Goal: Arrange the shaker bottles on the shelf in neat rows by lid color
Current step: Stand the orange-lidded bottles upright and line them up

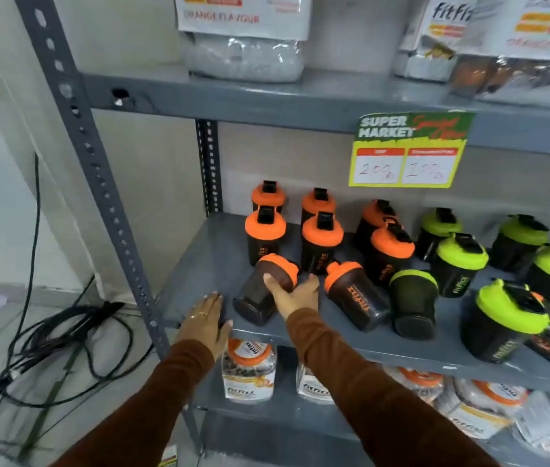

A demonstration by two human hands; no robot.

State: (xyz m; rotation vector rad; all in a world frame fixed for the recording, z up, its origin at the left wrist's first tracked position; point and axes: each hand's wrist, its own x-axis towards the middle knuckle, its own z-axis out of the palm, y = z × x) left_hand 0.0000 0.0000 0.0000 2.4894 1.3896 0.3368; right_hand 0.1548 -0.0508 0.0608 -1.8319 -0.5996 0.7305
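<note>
Both arms, in rust-brown sleeves, reach up from the 6 o'clock edge toward the grey metal shelf (199, 251). The right hand (292, 293) is stretched forward with the wrist straight, its fingers (271, 281) wrapped over the dark body of a tipped orange-lid shaker bottle (266, 288), thumb on the right side near the lid; the bottle lies tilted, lid toward 1 o'clock and base toward 7 o'clock, close to the shelf's front edge. The left hand (207, 318) lies palm down at the front lip of the shelf, at 9 o'clock of that bottle and just beside its base, fingers spread flat and holding nothing, a ring on one finger. At 3 o'clock of the held bottle a second fallen orange-lid bottle (354, 294) lies with its lid toward 11 o'clock, and just beyond it a fallen green-lid bottle (413, 301) lies base toward the front. Behind, toward 12 o'clock, upright orange-lid bottles (320, 237) stand in short rows two deep, and at 2 to 3 o'clock stand upright green-lid bottles (460, 261). A yellow-and-green price sign (408, 153) hangs from the shelf above. Black cables (64, 332) lie looped on the floor at 9 o'clock.
</note>
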